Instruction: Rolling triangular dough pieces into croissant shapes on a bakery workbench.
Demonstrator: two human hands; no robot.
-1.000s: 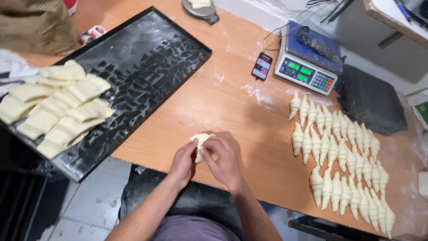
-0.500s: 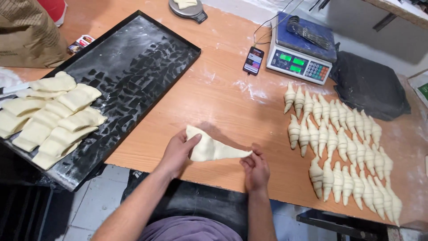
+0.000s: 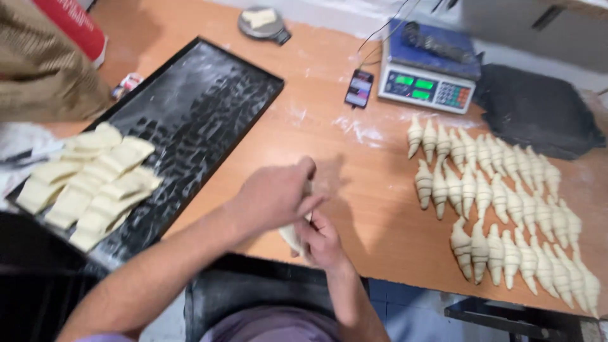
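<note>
My left hand and my right hand are closed together on a piece of pale dough just above the near edge of the wooden table. Most of the dough is hidden between the hands; only a pale end shows below the left palm. Rows of shaped raw croissants lie on the table to the right. A black baking tray at the left holds a pile of cut dough pieces at its near end.
A digital scale stands at the back with a phone beside it. A dark cloth lies at the back right. A small round dish sits at the far edge. A brown paper bag stands at the left.
The dough triangle that lay stretched flat on the table between my hands is now lifted and gathered between them. Both hands have come together near the table edge.
</note>
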